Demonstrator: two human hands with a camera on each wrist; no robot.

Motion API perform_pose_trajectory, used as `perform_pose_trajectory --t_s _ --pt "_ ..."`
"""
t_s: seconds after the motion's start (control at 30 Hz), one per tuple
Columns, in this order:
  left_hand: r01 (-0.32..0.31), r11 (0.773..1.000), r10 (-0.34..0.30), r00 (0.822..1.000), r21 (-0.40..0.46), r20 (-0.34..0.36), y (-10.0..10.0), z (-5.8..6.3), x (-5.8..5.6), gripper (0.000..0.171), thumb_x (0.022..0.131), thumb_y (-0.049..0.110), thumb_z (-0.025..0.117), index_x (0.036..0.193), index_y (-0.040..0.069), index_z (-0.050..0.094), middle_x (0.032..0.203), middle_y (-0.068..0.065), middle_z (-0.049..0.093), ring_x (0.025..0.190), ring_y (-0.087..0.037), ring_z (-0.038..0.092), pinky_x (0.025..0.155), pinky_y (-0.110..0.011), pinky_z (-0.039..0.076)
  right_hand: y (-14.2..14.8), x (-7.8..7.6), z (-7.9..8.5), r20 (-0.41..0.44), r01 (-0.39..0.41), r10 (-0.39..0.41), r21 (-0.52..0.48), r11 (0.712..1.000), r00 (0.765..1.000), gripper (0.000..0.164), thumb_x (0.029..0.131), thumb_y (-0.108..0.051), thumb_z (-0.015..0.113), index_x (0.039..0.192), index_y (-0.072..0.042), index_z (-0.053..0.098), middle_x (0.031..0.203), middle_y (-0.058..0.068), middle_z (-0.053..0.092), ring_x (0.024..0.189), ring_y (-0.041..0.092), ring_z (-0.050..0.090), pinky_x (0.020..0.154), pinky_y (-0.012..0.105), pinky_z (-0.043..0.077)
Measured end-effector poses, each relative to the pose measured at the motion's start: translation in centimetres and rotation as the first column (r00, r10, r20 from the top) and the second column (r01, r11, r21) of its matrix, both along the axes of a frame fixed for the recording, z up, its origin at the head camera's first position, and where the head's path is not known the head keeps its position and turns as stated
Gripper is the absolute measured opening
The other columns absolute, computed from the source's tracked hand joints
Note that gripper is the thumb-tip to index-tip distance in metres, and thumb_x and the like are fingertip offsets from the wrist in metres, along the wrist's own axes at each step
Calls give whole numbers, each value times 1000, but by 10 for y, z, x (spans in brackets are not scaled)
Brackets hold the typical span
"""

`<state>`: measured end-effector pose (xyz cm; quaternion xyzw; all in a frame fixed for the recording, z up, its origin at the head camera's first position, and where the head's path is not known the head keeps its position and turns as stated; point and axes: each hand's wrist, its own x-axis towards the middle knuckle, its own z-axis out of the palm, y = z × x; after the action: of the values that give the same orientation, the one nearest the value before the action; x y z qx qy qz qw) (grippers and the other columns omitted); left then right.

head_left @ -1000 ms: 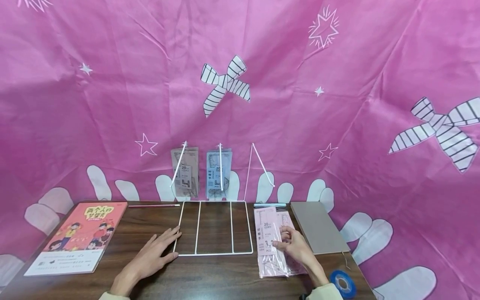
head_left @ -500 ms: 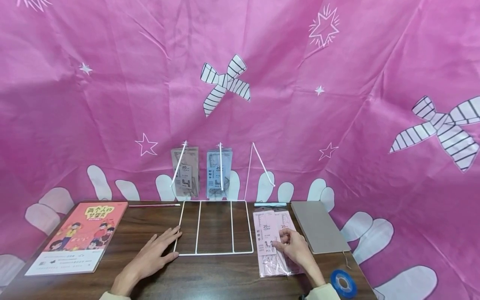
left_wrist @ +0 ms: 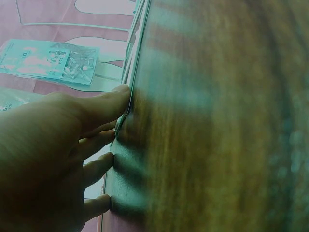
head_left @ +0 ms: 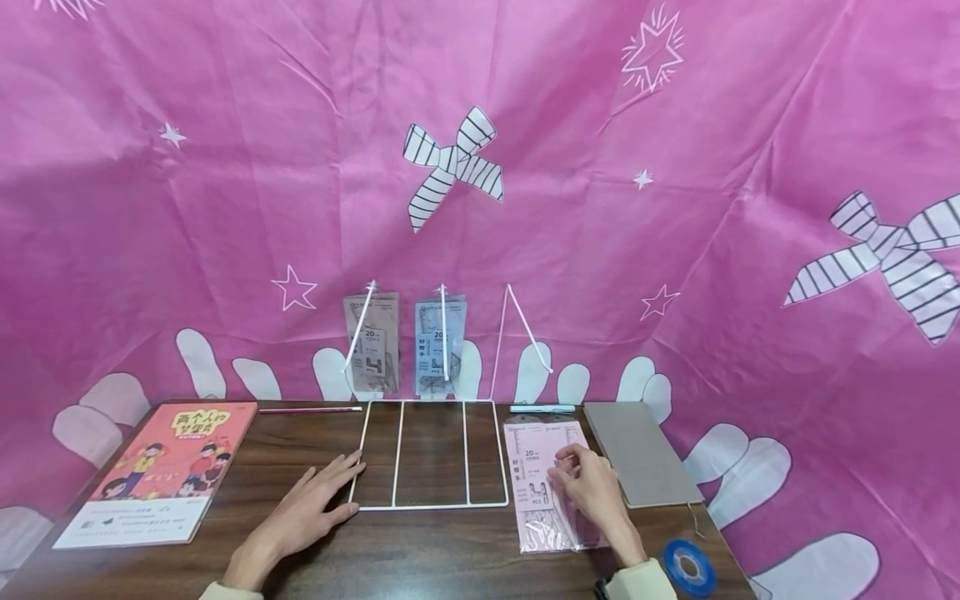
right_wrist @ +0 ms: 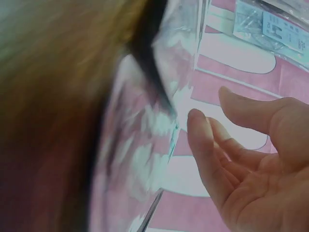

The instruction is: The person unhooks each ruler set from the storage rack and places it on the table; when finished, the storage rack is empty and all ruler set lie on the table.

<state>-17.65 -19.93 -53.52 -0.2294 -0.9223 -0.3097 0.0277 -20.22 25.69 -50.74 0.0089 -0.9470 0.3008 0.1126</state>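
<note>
A white wire rack (head_left: 430,506) has its base on the table and three slanting hooks at the back. On the left hook hangs a grey clear-plastic packet (head_left: 385,350), on the middle one a blue packet (head_left: 429,342). My left hand (head_left: 303,510) lies with spread fingers on the table, thumb and fingertips touching the base's left side. Two pink packets (head_left: 528,483) overlap flat to the right of the rack. Over their right part is my right hand (head_left: 592,483); its fingers bend loosely, and the right wrist view shows thumb and forefinger apart, nothing between them.
A red-covered book (head_left: 161,475) lies at the left and a grey notebook (head_left: 641,454) at the right. Along the back edge are a pencil-like stick (head_left: 311,409) and a light blue pen (head_left: 542,409). A blue tape roll (head_left: 688,567) sits near the front right.
The front pink packet slid back toward the person, lining up over the other one. My right hand then released it and rose slightly. The left hand stayed at the rack.
</note>
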Motion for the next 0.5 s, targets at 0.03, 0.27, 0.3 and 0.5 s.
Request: perform_pose_trajectory --t_s 0.03,0.27,0.3,0.5 --pt "0 1000 0 1000 -1 -1 0 0 0 57 97 24 74 147 0 58 160 -16 47 148 -45 40 115 -78 23 -3 -3 0 -17 -7 7 -11 1000 1000 19 85 -9 85 100 -7 74 79 -3 70 70 9 61 69 35 50" --pt "1 1000 -1 1000 -3 7 -1 2 0 57 98 23 73 147 -1 57 161 -17 46 148 -46 39 115 -78 23 -28 -36 5 -147 -121 99 -147 982 984 18 84 -1 84 99 -5 74 80 -1 71 71 11 67 67 26 57" --pt "2 1000 -2 1000 -3 11 -1 2 0 57 98 23 73 147 -1 57 161 -17 46 148 -47 39 115 -78 22 -32 -41 6 -157 -144 118 -166 976 981 19 84 0 84 99 -4 74 80 0 71 72 12 68 68 25 58" --pt "3 1000 -3 1000 -6 26 0 0 -1 57 98 24 72 147 -1 57 161 -17 46 148 -46 38 115 -78 22 -60 -71 12 -199 -275 221 -309 910 955 21 86 3 82 104 5 72 88 8 75 78 20 72 72 25 62"
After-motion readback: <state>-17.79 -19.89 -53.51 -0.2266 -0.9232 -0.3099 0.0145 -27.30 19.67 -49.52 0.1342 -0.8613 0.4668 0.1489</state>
